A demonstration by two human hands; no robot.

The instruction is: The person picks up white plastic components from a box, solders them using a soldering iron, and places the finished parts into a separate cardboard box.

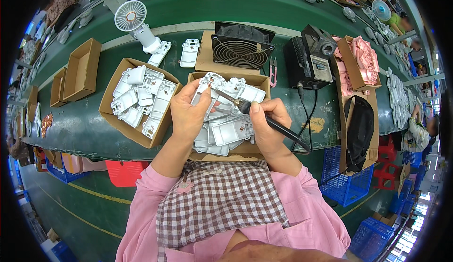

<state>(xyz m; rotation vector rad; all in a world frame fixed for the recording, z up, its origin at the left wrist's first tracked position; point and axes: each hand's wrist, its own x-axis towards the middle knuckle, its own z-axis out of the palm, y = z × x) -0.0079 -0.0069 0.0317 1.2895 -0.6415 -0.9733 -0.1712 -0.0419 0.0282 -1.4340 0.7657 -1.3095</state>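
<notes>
My left hand (pixel 185 111) is closed on a white plastic housing (pixel 213 79), pinching it above a cardboard box (pixel 226 157) heaped with similar white housings (pixel 229 132). In my right hand (pixel 270 122) is a soldering iron (pixel 282 129), gripped by its black handle. The iron's metal tip points left and lies close to the small coppery parts near my left fingertips; whether it touches them I cannot tell. A cable runs from the iron toward a black soldering station (pixel 309 68) at the right.
Another box (pixel 106 120) of white housings stands left. Behind are a black fan (pixel 241 49), pink-handled snips (pixel 273 73), a white handheld fan (pixel 151 42) and a lone housing (pixel 189 53). Pink parts (pixel 363 61) and a black pouch (pixel 358 132) sit right. Beyond runs a green conveyor (pixel 188 7).
</notes>
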